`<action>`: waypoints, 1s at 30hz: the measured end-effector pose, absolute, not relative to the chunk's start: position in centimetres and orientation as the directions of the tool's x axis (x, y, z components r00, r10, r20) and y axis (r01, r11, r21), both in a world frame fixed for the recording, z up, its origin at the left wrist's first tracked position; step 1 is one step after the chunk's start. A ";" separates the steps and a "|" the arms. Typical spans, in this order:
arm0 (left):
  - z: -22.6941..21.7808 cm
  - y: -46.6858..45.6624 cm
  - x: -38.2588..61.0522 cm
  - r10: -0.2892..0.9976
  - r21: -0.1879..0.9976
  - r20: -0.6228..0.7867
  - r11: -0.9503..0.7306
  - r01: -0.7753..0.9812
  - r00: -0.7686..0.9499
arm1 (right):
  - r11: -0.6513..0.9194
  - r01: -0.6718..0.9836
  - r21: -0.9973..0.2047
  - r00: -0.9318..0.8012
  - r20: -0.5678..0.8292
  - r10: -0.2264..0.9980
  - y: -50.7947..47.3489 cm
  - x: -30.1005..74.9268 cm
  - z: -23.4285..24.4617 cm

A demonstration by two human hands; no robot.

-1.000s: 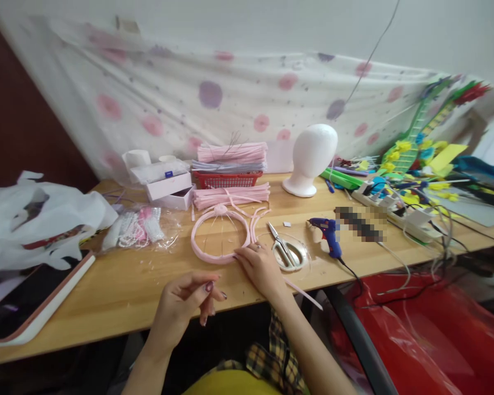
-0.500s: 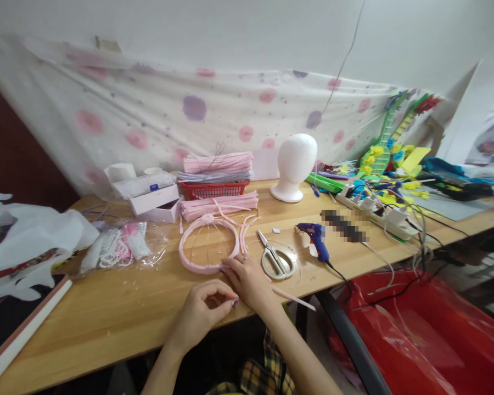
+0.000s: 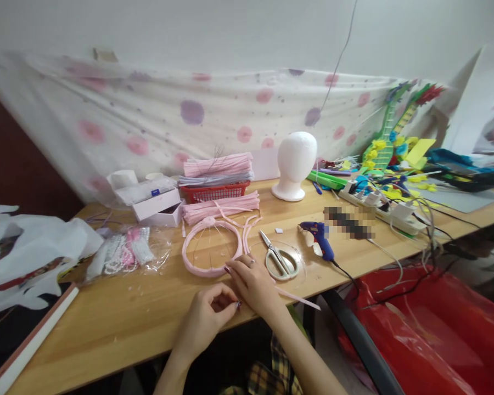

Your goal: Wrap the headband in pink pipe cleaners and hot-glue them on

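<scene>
A ring wrapped in pink strip (image 3: 190, 264), with thin wires across its middle, lies flat on the table in front of me. My right hand (image 3: 251, 282) is at its near right edge, fingers closed together with the tips against the ring. Just left and nearer, my left hand (image 3: 209, 312) has its thumb and fingers pinched together; what they hold, if anything, is hidden. A loose pink strip (image 3: 298, 299) runs out from behind my right hand. Scissors (image 3: 280, 260) lie to the right, blades partly apart, and beyond them a blue glue gun (image 3: 319, 238).
Bundled pink strips (image 3: 222, 207) lie before a red basket (image 3: 216, 192). A white foam head (image 3: 296, 164) stands behind. Bagged pearl beads (image 3: 127, 249) and white boxes (image 3: 156, 206) are left. A power strip (image 3: 395, 216) with cords and a red bag (image 3: 428, 329) are right.
The view has shifted slightly. Both hands keep nearly the same pose by the ring, and the ring, scissors and glue gun stay where they lay on the table.
</scene>
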State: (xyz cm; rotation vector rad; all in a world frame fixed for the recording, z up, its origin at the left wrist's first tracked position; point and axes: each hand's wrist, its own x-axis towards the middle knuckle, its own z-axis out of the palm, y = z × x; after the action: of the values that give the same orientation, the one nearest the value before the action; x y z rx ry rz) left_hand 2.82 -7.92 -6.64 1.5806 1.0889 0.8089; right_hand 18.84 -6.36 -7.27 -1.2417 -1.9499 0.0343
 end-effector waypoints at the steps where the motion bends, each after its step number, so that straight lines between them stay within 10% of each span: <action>1: -6.7 -7.9 2.8 0.933 0.973 -0.025 -0.060 0.224 0.359 | 0.527 0.740 -0.418 -0.183 0.629 0.755 -6.6 18.8 -7.1; 19: -6.6 -8.8 3.7 0.991 0.971 0.064 -0.089 0.220 0.117 | 0.681 0.570 -0.460 -0.204 0.724 0.659 -9.5 20.1 -5.9; 30: -4.7 -9.0 1.7 0.918 0.883 0.110 -0.267 0.387 0.382 | 0.582 0.639 -0.503 -0.457 0.360 0.813 -11.4 21.1 -4.3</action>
State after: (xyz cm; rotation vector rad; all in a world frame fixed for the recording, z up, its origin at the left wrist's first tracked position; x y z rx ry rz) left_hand 1.67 -8.96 -4.73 1.8311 1.1342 0.8255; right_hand 21.13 -11.39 -4.33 -1.1521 -2.2401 0.3990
